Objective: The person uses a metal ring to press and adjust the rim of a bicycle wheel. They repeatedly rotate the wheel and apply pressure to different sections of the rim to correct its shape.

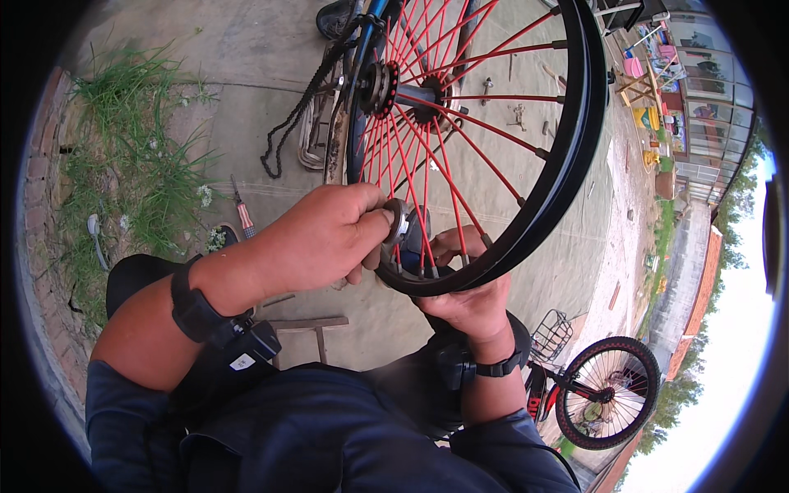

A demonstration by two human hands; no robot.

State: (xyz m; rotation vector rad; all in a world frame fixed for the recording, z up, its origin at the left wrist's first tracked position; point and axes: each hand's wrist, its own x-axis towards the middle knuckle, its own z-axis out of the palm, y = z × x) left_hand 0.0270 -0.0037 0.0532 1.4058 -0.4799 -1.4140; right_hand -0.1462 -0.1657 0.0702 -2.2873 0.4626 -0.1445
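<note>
A bicycle wheel (567, 156) with a black rim and red spokes stands tilted in front of me. My left hand (329, 234) is closed on a round metal spoke wrench (400, 222), pinched between thumb and fingers against the spokes close to the lower rim. At the bottom of the wheel my right hand (472, 296) wraps round the rim from beneath, its fingers partly hidden behind spokes and rim. The hub (419, 97) carries a sprocket (380, 89) on its left side. A dark chain (308, 94) hangs loose to the left of the wheel.
A screwdriver (242, 209) lies on the ground at left, near grass (131, 131). Small metal parts (518, 117) lie beyond the wheel. A low stool-like frame (312, 323) is by my knees. Another bicycle's wheel (608, 393) stands at lower right, beside a wire basket (551, 334).
</note>
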